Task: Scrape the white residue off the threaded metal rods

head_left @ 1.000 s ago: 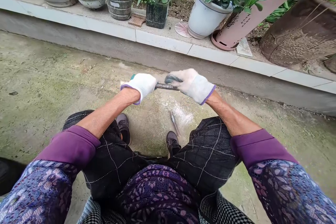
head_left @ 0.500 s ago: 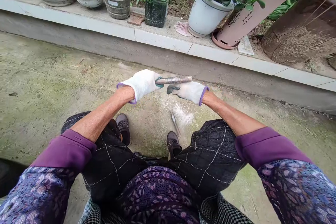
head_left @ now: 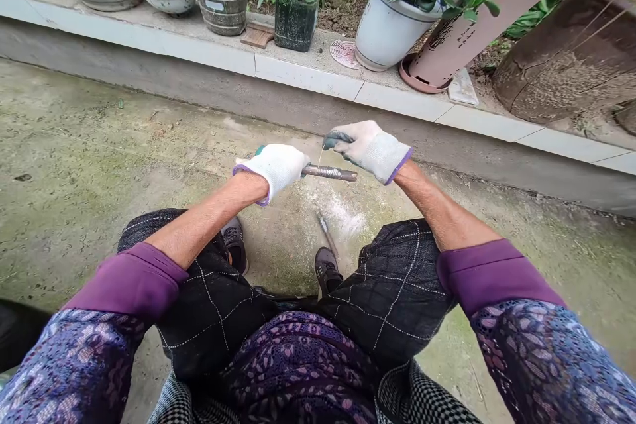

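My left hand (head_left: 274,167), in a white glove, is closed round one end of a short grey metal rod (head_left: 330,173) that points to the right, level above the ground. My right hand (head_left: 370,148), also gloved, hovers just above the rod with finger and thumb pinched on a thin pale wire (head_left: 319,157) that runs down to the rod. The rod's surface looks wrapped in wire coils. On the concrete below, between my shoes, lies a second thin metal rod (head_left: 327,234) beside a patch of pale dust.
I sit low over a mossy concrete floor (head_left: 99,146). A tiled ledge (head_left: 303,76) runs across ahead, carrying several plant pots, among them a white pot (head_left: 385,30) and a black pot (head_left: 294,25). A large brown pot (head_left: 566,53) stands at the right.
My right hand went from gripping the rod, to below it, and now sits above it pinching the wire. The rod dipped slightly lower in my left hand.
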